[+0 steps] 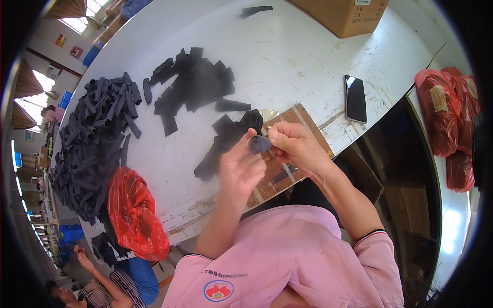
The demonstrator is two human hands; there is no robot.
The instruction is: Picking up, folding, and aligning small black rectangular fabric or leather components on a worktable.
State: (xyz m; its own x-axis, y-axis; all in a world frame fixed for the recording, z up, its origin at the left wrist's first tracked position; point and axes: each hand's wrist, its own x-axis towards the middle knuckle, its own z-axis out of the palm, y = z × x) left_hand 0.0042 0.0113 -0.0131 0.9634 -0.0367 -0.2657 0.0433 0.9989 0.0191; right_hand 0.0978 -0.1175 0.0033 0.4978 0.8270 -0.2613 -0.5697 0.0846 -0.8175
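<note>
A small dark grey fabric piece (260, 145), curled into a short tube, is held between my two hands above the table's near edge. My left hand (242, 167) pinches its left side with thumb and fingertip, the other fingers loosely bent. On the other side, the thumb and curled fingers of my right hand (297, 146) grip it. Under my hands lies a brown board (313, 126) with strips of tape. Just beyond my left hand are loose black fabric pieces (218, 146), partly hidden by it. Farther off, more flat black pieces (203, 82) lie scattered.
A big heap of narrow dark fabric pieces (92, 138) covers the table's left side, beside a red plastic bag (134, 215). A phone (355, 98) lies at right, a cardboard box (334, 15) at the far edge. Red bags (441, 110) stand far right. A person (110, 287) sits lower left.
</note>
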